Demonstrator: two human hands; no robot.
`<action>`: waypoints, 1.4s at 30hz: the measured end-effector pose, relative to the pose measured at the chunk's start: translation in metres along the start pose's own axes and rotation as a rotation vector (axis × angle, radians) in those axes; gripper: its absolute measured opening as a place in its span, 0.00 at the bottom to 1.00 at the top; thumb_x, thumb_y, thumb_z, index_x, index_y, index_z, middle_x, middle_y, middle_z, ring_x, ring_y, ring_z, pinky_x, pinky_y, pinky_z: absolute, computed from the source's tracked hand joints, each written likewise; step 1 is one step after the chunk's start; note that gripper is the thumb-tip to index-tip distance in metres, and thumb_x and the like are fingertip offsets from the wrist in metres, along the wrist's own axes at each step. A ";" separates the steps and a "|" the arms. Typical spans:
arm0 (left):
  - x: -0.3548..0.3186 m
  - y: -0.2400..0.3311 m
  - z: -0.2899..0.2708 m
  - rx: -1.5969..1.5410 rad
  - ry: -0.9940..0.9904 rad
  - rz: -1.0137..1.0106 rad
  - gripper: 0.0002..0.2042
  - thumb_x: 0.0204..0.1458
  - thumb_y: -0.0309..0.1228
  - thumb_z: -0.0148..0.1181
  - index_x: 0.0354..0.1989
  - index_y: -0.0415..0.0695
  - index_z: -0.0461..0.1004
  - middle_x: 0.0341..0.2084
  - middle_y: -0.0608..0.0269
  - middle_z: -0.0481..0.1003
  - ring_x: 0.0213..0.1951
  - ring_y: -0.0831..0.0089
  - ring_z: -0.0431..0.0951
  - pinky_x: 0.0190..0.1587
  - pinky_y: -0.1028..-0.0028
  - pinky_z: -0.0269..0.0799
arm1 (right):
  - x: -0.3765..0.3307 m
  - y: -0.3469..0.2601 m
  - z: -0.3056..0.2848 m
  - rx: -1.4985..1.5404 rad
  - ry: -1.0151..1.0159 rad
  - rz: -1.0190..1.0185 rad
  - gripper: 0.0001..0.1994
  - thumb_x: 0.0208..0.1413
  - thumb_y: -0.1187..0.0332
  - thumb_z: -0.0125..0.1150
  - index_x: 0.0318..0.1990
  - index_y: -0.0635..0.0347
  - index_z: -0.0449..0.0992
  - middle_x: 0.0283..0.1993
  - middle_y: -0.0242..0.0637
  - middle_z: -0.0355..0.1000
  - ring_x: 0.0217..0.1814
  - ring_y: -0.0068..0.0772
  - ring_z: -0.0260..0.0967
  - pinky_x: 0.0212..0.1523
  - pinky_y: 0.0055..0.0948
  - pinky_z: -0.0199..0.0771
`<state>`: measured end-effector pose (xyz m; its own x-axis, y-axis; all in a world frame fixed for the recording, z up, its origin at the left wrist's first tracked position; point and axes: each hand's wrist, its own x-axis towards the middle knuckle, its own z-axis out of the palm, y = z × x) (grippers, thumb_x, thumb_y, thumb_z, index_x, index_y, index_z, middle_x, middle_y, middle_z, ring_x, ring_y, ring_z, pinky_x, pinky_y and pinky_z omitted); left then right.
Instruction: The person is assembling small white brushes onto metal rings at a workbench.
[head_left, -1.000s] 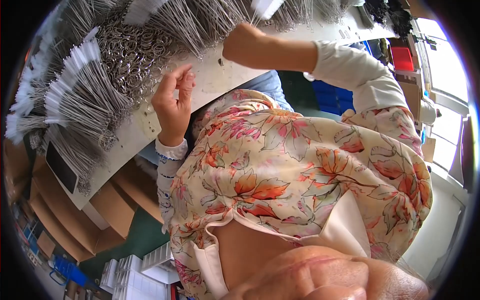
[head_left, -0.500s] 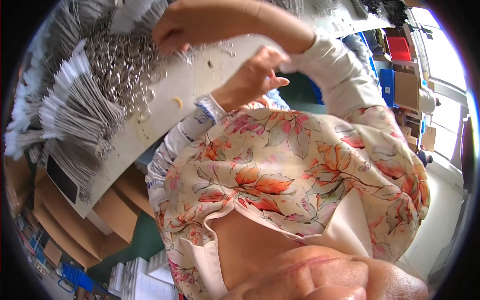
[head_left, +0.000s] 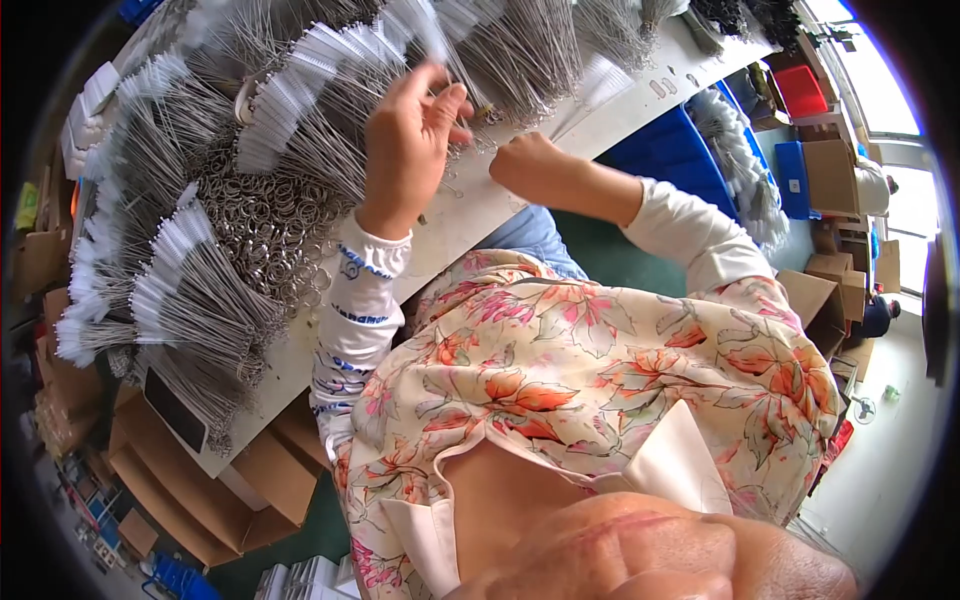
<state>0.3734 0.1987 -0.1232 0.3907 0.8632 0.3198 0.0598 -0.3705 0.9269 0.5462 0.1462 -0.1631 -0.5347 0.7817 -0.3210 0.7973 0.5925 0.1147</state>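
Note:
My left hand (head_left: 408, 145) is raised over the table, its thumb and fingers curled together around a thin wire brush (head_left: 432, 42) with a white, blurred bristle end. Beside it, nearer the table's front edge, my right hand (head_left: 530, 168) is closed in a loose fist. What its fingers hold, if anything, is hidden. Left of my left hand lies a heap of small metal rings (head_left: 265, 225). Bundles of wire brushes (head_left: 215, 285) with white ends and looped grey stems fan out around the heap, and more brush bundles (head_left: 515, 55) lie beyond my hands.
The pale table (head_left: 470, 210) slants across the view. A flat black device (head_left: 176, 410) lies at its left corner. Below that corner stand open cardboard boxes (head_left: 200, 485). To the right is a blue bin (head_left: 670, 160) with white-ended brushes in and beside it. Several cartons (head_left: 835, 180) stand farther right.
My right hand has drawn back to the right from over the ring heap. My left hand has moved away from my body, out over the table, and now has a brush in its fingers.

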 end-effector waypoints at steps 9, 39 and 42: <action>-0.086 0.036 -0.052 0.437 -0.096 0.287 0.13 0.46 0.30 0.63 0.39 0.38 0.73 0.32 0.56 0.73 0.28 0.66 0.76 0.27 0.72 0.73 | 0.010 -0.032 -0.055 1.703 -0.122 -0.242 0.10 0.56 0.65 0.57 0.31 0.64 0.73 0.24 0.28 0.70 0.24 0.15 0.65 0.26 0.18 0.65; -0.136 -0.035 -0.106 1.093 0.138 0.054 0.05 0.46 0.31 0.62 0.29 0.48 0.72 0.26 0.72 0.73 0.33 0.74 0.69 0.39 0.71 0.62 | 0.038 -0.076 -0.061 1.440 0.302 -0.017 0.06 0.54 0.71 0.56 0.35 0.64 0.76 0.23 0.32 0.72 0.22 0.17 0.67 0.23 0.19 0.66; -0.132 -0.001 -0.097 0.257 0.456 -0.128 0.05 0.57 0.26 0.51 0.32 0.37 0.70 0.26 0.63 0.75 0.24 0.83 0.72 0.26 0.82 0.69 | 0.049 -0.087 -0.074 1.602 0.304 -0.089 0.08 0.55 0.68 0.58 0.35 0.64 0.77 0.23 0.28 0.71 0.20 0.14 0.61 0.20 0.18 0.62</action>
<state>0.2329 0.1188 -0.1476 -0.0693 0.9470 0.3137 0.3263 -0.2756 0.9042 0.4296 0.1471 -0.1197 -0.4701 0.8803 -0.0637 0.1176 -0.0091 -0.9930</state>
